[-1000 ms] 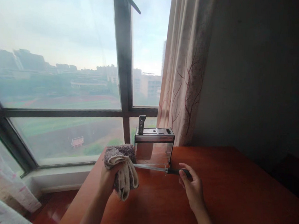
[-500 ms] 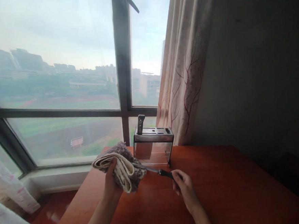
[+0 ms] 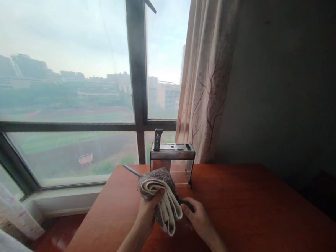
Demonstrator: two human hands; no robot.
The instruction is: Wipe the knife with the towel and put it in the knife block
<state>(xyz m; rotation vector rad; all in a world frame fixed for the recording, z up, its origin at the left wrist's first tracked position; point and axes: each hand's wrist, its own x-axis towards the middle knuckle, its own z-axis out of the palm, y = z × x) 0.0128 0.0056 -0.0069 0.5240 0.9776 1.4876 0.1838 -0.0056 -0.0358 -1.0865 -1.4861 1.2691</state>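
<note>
Cloth [image 3: 155, 176], folded, is clasped in the left hand [image 3: 147, 211] in the head view, covering the rod's [image 3: 132, 171] middle. The right hand [image 3: 199, 216] grips its black handle [image 3: 187, 205]; the bare tip juts beyond the left hand. Work looks midway: rod out of the rack [image 3: 171, 154], which stands on the desk [image 3: 237, 207] beyond both hands.
</note>
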